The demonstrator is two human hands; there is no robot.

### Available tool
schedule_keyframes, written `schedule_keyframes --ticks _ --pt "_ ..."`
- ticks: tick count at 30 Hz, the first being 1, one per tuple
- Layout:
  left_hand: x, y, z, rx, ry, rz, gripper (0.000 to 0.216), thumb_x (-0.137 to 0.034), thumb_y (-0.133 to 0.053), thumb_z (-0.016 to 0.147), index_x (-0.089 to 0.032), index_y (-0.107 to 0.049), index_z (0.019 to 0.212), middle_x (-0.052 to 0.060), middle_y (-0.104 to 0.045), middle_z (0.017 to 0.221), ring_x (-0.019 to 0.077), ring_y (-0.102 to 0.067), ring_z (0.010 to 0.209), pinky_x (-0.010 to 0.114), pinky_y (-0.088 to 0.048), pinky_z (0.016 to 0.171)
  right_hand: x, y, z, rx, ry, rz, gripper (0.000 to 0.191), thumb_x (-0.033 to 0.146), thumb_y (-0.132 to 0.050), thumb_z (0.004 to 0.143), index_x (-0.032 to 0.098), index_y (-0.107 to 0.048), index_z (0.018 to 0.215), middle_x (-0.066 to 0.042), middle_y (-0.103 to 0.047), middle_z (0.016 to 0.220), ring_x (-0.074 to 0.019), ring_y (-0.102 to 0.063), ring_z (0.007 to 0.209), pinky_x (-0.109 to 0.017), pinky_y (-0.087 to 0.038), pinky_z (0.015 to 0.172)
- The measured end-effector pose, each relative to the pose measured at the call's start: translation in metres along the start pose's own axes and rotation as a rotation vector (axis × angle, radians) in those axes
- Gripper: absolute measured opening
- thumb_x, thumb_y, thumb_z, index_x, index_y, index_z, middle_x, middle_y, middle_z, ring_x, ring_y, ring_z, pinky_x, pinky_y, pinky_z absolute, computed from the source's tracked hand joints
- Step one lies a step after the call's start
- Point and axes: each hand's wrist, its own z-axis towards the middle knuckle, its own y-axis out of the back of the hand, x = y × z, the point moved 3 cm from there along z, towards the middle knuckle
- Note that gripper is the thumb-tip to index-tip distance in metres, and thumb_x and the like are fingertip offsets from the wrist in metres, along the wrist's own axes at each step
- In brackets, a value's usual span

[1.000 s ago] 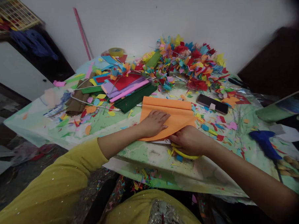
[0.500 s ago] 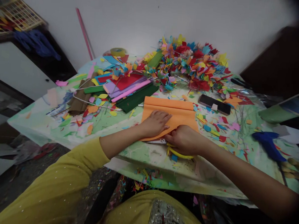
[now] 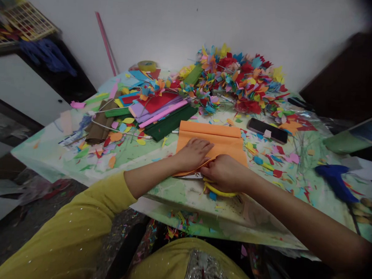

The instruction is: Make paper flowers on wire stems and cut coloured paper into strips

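Observation:
A sheet of orange paper (image 3: 216, 143) with a folded band along its far side lies at the front of the table. My left hand (image 3: 194, 153) rests flat on it, fingers stretched towards the right. Closed around the yellow-handled scissors (image 3: 222, 193), my right hand (image 3: 224, 172) is at the paper's near edge. The metal pivot of the scissors shows just left of my right fingers; the blades are mostly hidden under the paper. Beside my fingertips the near edge of the sheet is lifted slightly.
Paper flowers (image 3: 240, 80) are heaped at the back. Folded coloured sheets (image 3: 162, 107) and a brown roll (image 3: 98, 123) lie left. A phone (image 3: 267, 130), scattered scraps and a blue glue gun (image 3: 335, 179) are on the right. The table's front edge (image 3: 201, 216) is close to me.
My right hand and the scissors have shifted slightly left along the paper's near edge. The left hand stays in place on the sheet.

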Motion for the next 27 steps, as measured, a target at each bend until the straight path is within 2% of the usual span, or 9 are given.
schedule_keyframes --ticks 5,13,16,19,21,23,25,27 --pt "0.001 0.000 0.000 0.032 -0.011 -0.002 0.045 -0.023 -0.032 0.094 -0.014 -0.041 0.137 0.012 -0.046 0.139 0.0248 -0.038 0.127 0.042 -0.024 0.107 0.002 0.001 0.002 -0.020 0.000 -0.007 0.027 0.035 -0.042 0.087 0.015 -0.061 0.087 -0.009 -0.066 0.068 -0.0164 -0.051 0.057 -0.030 -0.018 0.055" --pt "-0.001 0.005 -0.001 0.052 0.001 0.009 0.045 -0.020 -0.032 0.094 -0.015 -0.039 0.138 0.012 -0.047 0.138 0.0240 -0.038 0.129 0.042 -0.025 0.107 0.008 -0.003 0.006 -0.033 0.044 0.010 0.028 0.038 -0.044 0.088 0.015 -0.060 0.091 -0.007 -0.066 0.068 -0.0157 -0.051 0.056 -0.030 -0.017 0.055" --pt "0.000 0.004 0.000 0.042 0.004 0.013 0.044 -0.023 -0.032 0.094 -0.014 -0.039 0.138 0.012 -0.047 0.138 0.0242 -0.039 0.128 0.042 -0.026 0.106 0.016 0.000 0.006 -0.046 0.065 0.012 0.024 0.033 -0.043 0.088 0.015 -0.059 0.089 -0.006 -0.065 0.068 -0.0157 -0.051 0.057 -0.029 -0.019 0.056" --pt "0.001 0.003 0.000 0.020 0.009 -0.001 0.047 -0.032 -0.039 0.094 -0.013 -0.039 0.137 0.014 -0.047 0.138 0.0252 -0.040 0.127 0.043 -0.026 0.107 0.021 0.003 -0.010 -0.062 0.045 0.013 0.021 0.030 -0.043 0.087 0.016 -0.059 0.088 -0.006 -0.065 0.069 -0.0163 -0.052 0.059 -0.030 -0.025 0.058" --pt "0.003 0.002 -0.001 0.003 0.018 -0.030 0.049 -0.037 -0.041 0.093 -0.013 -0.040 0.136 0.014 -0.048 0.136 0.0256 -0.041 0.127 0.042 -0.028 0.107 0.016 0.004 -0.033 -0.098 -0.043 0.007 0.023 0.030 -0.044 0.087 0.017 -0.060 0.095 -0.007 -0.066 0.073 -0.0180 -0.054 0.063 -0.031 -0.029 0.061" --pt "0.005 0.002 -0.001 -0.011 0.022 -0.067 0.048 -0.038 -0.041 0.093 -0.014 -0.042 0.134 0.014 -0.050 0.135 0.0256 -0.042 0.126 0.041 -0.030 0.106 0.002 0.003 -0.065 -0.171 -0.215 -0.003 0.028 0.031 -0.046 0.087 0.018 -0.060 0.107 -0.009 -0.068 0.081 -0.0207 -0.059 0.071 -0.032 -0.034 0.065" --pt "0.006 0.002 -0.001 -0.015 0.016 -0.101 0.046 -0.038 -0.040 0.094 -0.013 -0.044 0.133 0.014 -0.050 0.134 0.0252 -0.042 0.125 0.041 -0.030 0.107 -0.018 -0.001 -0.104 -0.274 -0.452 -0.024 0.035 0.032 -0.047 0.087 0.018 -0.058 0.117 -0.012 -0.069 0.096 -0.0243 -0.062 0.085 -0.033 -0.038 0.071" --pt "0.007 0.003 -0.001 -0.009 0.004 -0.119 0.045 -0.037 -0.038 0.095 -0.013 -0.045 0.131 0.014 -0.051 0.133 0.0246 -0.043 0.125 0.041 -0.030 0.108 -0.040 -0.009 -0.142 -0.323 -0.754 -0.077 0.044 0.038 -0.049 0.086 0.017 -0.055 0.124 -0.015 -0.067 0.108 -0.0291 -0.062 0.091 -0.036 -0.041 0.074"
